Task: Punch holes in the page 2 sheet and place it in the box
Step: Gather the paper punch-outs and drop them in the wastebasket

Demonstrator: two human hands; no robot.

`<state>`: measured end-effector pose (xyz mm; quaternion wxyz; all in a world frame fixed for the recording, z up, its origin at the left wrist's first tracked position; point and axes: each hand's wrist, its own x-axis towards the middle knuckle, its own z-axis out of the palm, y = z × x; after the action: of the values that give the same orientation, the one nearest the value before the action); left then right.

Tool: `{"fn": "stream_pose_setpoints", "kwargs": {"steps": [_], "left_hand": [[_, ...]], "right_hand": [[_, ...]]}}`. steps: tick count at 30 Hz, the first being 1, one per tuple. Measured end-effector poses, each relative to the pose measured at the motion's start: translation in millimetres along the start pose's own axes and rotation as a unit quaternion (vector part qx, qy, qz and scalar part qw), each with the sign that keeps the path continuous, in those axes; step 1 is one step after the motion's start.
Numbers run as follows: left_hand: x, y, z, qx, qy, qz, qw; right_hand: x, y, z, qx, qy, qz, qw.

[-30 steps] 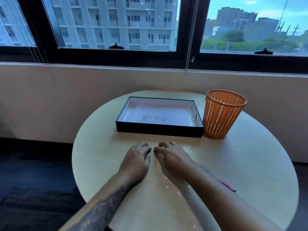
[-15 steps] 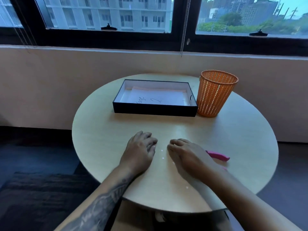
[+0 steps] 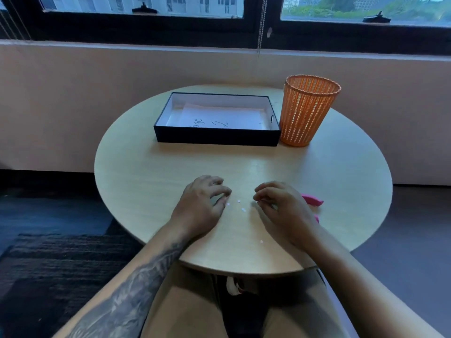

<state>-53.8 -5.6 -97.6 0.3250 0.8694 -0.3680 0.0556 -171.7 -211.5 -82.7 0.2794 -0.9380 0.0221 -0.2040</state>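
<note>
Pale paper dots [image 3: 243, 210], tiny and round, lie scattered on the tabletop between my two sets of fingertips. Left hand [image 3: 200, 206]: fingers arched and loosely curled, tips resting on the wood, nothing visibly held; one dot lies just beside the thumb. Right hand [image 3: 283, 211]: fingers curled more tightly, thumb and forefinger drawn close together. Whether they pinch a dot I cannot tell, since the tips hide the gap.

Behind the right hand a glossy pink object [image 3: 313, 200], rounded in outline, is mostly hidden by the knuckles and wrist; only its far end and a sliver lower down show. Round table [image 3: 146, 172]: light, matte wood-grain surface, its near edge partly covered by both forearms.

At the far side, a shallow rectangular box [image 3: 217, 137], black outside and white inside, holds the page 2 sheet [image 3: 231, 117], which lies flat on the box floor. The near wall cuts off the bottom of the handwritten "page", and any punched holes are too small for me to make out. Just beside the box's right end stands an orange basket [image 3: 307, 111], tapered, of plastic lattice with a beaded rim. The left forearm [image 3: 136, 289] is tattooed, the pattern blurred. The top edge cuts off the dark window frame [image 3: 258, 28].
</note>
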Motion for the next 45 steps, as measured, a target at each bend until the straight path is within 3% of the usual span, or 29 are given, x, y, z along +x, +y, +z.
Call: {"fn": "stream_pose_setpoints", "kwargs": {"steps": [7, 14, 22, 28, 37, 45], "left_hand": [[0, 2, -1, 0.0, -0.003, -0.005, 1.0], [-1, 1, -1, -0.003, -0.006, -0.003, 1.0], [1, 1, -4, -0.004, -0.009, -0.004, 1.0], [-1, 1, -3, -0.024, -0.01, -0.01, 1.0], [-6, 3, -4, -0.058, 0.012, 0.017, 0.998], [-5, 3, -5, -0.014, -0.075, 0.085, 0.993]], "right_hand": [[-4, -3, -6, 0.006, -0.016, -0.005, 1.0], [-34, -12, -27, -0.059, -0.124, -0.027, 0.99], [-3, -18, 3, -0.134, -0.015, 0.014, 0.991], [-8, -12, 7, -0.057, 0.058, -0.013, 0.997], [-12, -15, 7, -0.025, 0.059, 0.019, 0.998], [-13, -16, 7, -0.028, 0.037, 0.008, 0.999]]}}
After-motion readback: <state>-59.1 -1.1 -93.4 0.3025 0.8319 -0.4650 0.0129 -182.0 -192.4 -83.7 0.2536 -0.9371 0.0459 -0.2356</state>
